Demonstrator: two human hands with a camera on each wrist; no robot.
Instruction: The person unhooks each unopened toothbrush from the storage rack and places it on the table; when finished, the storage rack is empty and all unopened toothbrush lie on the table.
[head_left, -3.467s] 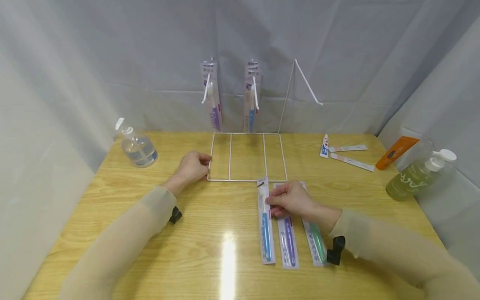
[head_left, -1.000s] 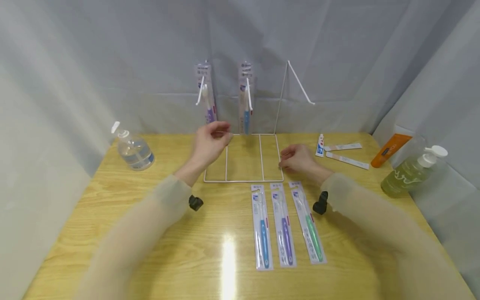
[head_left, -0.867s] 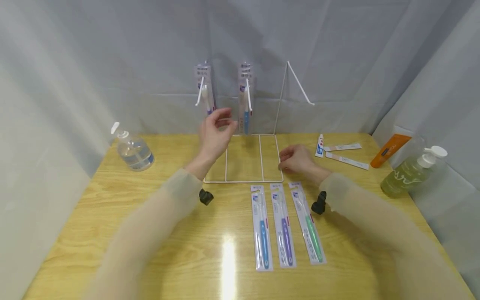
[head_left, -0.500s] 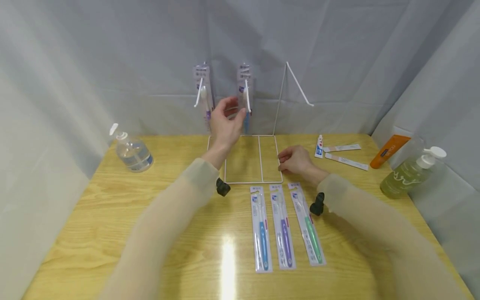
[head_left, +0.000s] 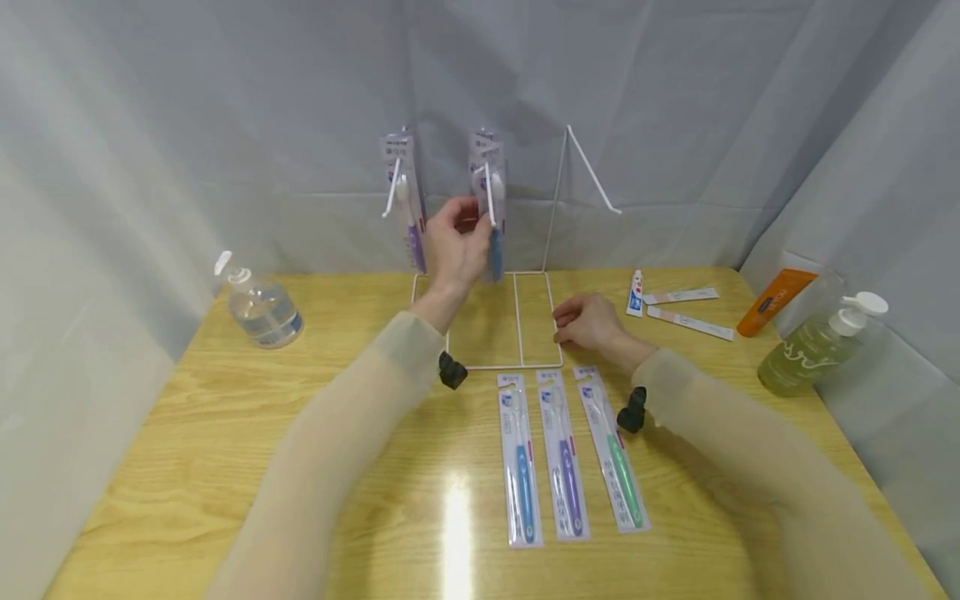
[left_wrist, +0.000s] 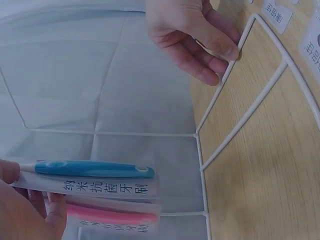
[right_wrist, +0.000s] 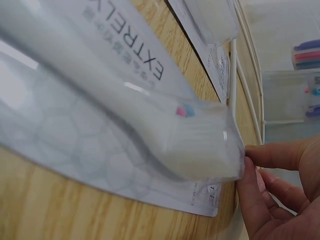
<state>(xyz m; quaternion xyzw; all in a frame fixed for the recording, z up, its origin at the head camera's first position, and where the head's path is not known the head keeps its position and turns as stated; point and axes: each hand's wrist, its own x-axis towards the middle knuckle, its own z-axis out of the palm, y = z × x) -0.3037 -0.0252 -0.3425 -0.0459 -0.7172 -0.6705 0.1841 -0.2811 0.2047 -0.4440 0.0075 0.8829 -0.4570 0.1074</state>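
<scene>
Left hand [head_left: 455, 242] now raised, fingers pinching hung blue toothbrush pack [left_wrist: 92, 176]; pink pack [left_wrist: 112, 217] wrist-view only.

A pale grey fabric curtain [head_left: 225, 125] hangs in soft folds behind and to both sides, closing in the scene; a horizontal crease runs across its back panel. In front stands a light yellow wooden desk [head_left: 225, 433] with dark, wavy grain, its far edge meeting the curtain. A bright white glare [head_left: 456, 517] from an overhead light streaks the glossy desktop near the front edge.
</scene>
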